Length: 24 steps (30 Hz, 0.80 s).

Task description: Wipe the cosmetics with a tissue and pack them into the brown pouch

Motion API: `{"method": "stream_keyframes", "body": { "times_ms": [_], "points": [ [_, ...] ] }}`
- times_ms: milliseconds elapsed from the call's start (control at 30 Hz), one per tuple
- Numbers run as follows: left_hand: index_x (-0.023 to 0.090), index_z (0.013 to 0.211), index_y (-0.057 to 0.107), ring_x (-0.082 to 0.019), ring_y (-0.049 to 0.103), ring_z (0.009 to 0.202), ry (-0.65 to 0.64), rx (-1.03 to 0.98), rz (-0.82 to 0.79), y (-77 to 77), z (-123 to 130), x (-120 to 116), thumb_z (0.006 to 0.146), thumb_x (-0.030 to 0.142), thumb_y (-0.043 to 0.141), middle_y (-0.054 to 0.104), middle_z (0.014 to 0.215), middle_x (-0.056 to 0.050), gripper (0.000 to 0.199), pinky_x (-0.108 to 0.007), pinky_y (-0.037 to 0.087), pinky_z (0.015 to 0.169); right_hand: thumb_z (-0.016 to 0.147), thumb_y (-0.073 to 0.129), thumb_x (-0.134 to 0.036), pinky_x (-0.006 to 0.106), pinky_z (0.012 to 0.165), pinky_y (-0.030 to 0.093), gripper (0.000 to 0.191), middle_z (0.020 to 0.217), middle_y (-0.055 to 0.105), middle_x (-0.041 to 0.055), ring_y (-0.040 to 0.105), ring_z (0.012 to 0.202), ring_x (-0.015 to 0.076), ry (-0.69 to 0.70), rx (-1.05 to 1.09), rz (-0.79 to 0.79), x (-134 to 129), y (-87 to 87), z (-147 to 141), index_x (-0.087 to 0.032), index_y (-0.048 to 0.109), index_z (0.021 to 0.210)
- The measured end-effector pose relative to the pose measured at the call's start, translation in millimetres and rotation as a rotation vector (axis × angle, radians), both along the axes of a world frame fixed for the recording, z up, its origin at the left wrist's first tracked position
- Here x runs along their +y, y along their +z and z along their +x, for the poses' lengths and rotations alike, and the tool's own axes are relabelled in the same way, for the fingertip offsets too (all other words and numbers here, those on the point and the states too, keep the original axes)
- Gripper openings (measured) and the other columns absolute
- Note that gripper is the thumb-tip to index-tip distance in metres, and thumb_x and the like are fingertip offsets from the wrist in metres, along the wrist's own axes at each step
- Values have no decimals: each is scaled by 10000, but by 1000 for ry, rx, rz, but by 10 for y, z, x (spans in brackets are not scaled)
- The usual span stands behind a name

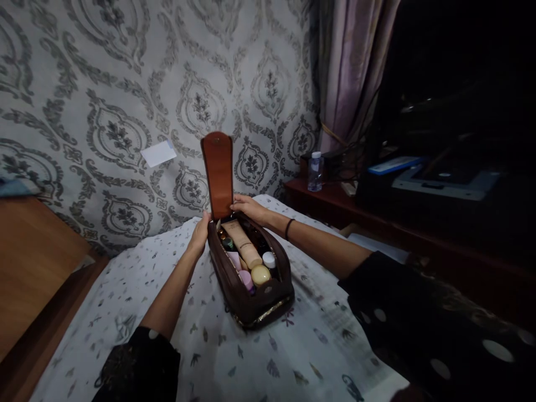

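A dark brown cosmetic bag [220, 273] lies on the patterned bed sheet, its zipped top spread apart. Its long flap [220, 176] stands upright at the far end, tan inner side towards me. Inside are a beige tube [243, 243], a yellow-lidded jar [260, 274], a white cap [268, 259], a pink-lidded container [245, 279] and several smaller items, partly hidden. My left hand [200, 235] grips the bag's far left side, thumb near the flap's base. My right hand [250, 210] holds the far right corner, fingertips beside the flap's base.
A clear bottle [315, 173] with a white cap stands on a dark red table [293, 190] at the right. A blue-edged device [446, 181] lies further right. White paper [159, 153] is against the wallpaper. A wooden panel [37, 262] borders the left.
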<state>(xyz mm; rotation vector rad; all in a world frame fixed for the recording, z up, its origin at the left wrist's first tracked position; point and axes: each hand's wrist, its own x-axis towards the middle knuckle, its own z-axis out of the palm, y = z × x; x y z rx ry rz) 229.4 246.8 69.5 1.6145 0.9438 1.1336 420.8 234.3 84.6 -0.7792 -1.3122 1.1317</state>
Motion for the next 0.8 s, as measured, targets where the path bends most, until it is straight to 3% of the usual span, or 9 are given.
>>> {"method": "stream_keyframes", "body": {
  "times_ms": [133, 400, 567, 800],
  "points": [
    [180, 997, 758, -295, 581, 1254, 25, 37, 66, -48, 10, 44, 856, 726, 489, 756, 1126, -91, 625, -395, 368, 1128, 638, 652, -191, 238, 697, 453, 99, 671, 631, -42, 576, 707, 143, 5, -24, 4, -43, -13, -16, -193, 594, 719],
    [148, 1133, 724, -293, 623, 1200, 35, 105, 137, -95, 17, 30, 911, 711, 339, 721, 1223, -120, 718, -444, 404, 1102, 630, 711, -198, 234, 669, 499, 142, 744, 706, -19, 625, 685, 136, 41, -85, 15, -158, -63, 27, -181, 662, 763],
    [172, 1102, 740, -272, 596, 1232, 39, 134, 214, -76, 3, -46, 915, 626, 453, 715, 1237, -93, 569, -426, 367, 1134, 651, 716, -182, 256, 717, 530, 155, 775, 741, -13, 657, 711, 145, 12, -149, 32, -248, -89, 62, -184, 720, 806],
    [208, 1103, 740, -247, 596, 1219, 34, 139, 275, -70, 13, -161, 888, 516, 595, 718, 1216, -65, 402, -394, 382, 1122, 699, 617, -102, 354, 940, 524, 249, 890, 782, 0, 701, 884, 184, -109, -258, 71, -437, -94, 76, -197, 781, 861]
  ]
}}
